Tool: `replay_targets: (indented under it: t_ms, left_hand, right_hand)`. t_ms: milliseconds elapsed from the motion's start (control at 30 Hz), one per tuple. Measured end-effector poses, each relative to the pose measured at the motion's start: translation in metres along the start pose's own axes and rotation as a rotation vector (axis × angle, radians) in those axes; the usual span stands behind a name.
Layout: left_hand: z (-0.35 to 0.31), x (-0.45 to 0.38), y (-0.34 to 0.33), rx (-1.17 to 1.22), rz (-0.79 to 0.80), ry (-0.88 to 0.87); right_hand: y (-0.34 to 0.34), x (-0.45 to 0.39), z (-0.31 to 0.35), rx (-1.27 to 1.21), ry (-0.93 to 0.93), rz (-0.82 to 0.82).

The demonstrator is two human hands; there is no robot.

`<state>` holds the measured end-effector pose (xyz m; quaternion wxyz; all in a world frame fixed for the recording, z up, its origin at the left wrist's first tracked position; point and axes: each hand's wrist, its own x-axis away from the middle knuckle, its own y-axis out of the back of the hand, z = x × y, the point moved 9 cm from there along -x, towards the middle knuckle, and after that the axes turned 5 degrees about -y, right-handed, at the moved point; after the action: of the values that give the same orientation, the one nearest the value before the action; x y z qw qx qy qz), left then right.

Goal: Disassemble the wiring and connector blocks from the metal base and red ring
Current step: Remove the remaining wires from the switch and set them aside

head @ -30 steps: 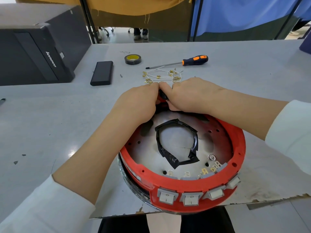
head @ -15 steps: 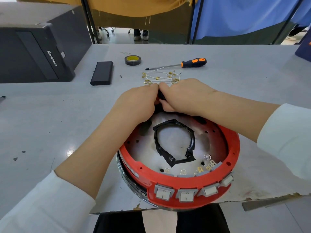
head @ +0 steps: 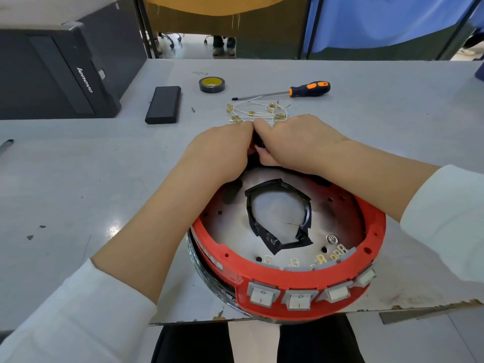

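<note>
Little is changing since the earlier frames: both hands are staying bunched at the far rim of the ring, the view only shifting slightly.

- Left hand point(head: 222, 150) and right hand point(head: 293, 142): knuckles touching, fingers curling round a small dark part point(head: 259, 141) at the far rim. Each grip is appearing closed on it; what the part is, I cannot tell, since the hands are hiding it.
- Ring point(head: 288, 279), red plastic, sitting on the metal base point(head: 227, 226) at the near edge of the tabletop point(head: 78, 192), overhanging it slightly.
- Switches point(head: 263, 294): white rockers lining the near wall of the ring, brass tabs point(head: 320, 259) showing bare behind them.
- Tape loop point(head: 280, 216): black, crumpled, lying on the base plate.

Handling, as a judgement: ring and base are looking stiff and fairly heavy, so steadying by the rim is suiting. Switch bodies are probably snap-fitted and wanting a squeeze at the sides, pushing outward; brass tabs are thin and likely to bend.

Surroundings: wires point(head: 256, 113) with brass terminals lying just beyond the hands; screwdriver point(head: 296, 91) and tape roll point(head: 212, 85) further off; black block point(head: 163, 108) and computer case point(head: 57, 74) to the left. Forearms are crossing over the ring, obstructing reach to the tape loop.
</note>
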<state>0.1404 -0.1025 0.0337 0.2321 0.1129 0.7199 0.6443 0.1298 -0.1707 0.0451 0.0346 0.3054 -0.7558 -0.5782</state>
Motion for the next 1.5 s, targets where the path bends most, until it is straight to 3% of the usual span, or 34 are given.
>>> replay_targets:
  t_ms: [333, 467, 833, 1000, 1200, 1300, 1500]
  left_hand:
    - [-0.001, 0.000, 0.000, -0.010, 0.000, -0.019]
    - [-0.002, 0.001, 0.001, -0.006, -0.007, -0.025]
    - [-0.001, 0.001, 0.001, -0.021, 0.008, -0.010]
    - [0.000, 0.001, -0.001, -0.025, 0.006, -0.006]
    - [-0.015, 0.004, 0.007, 0.189, -0.009, -0.136]
    - [-0.026, 0.004, 0.006, 0.064, 0.000, -0.221]
    - [-0.047, -0.009, 0.009, -0.286, -0.140, -0.290]
  right_hand:
    - [0.002, 0.002, -0.004, -0.021, 0.044, 0.087]
    - [0.005, 0.003, -0.005, 0.138, 0.120, 0.089]
    - [-0.010, -0.002, -0.007, 0.100, 0.062, 0.158]
    - [-0.003, 0.001, -0.005, 0.096, 0.074, 0.102]
    - [-0.006, 0.026, -0.040, -0.280, -0.241, 0.174]
    - [-0.016, 0.033, -0.047, -0.349, -0.329, 0.184]
    - [-0.013, 0.027, -0.042, -0.259, -0.298, 0.142]
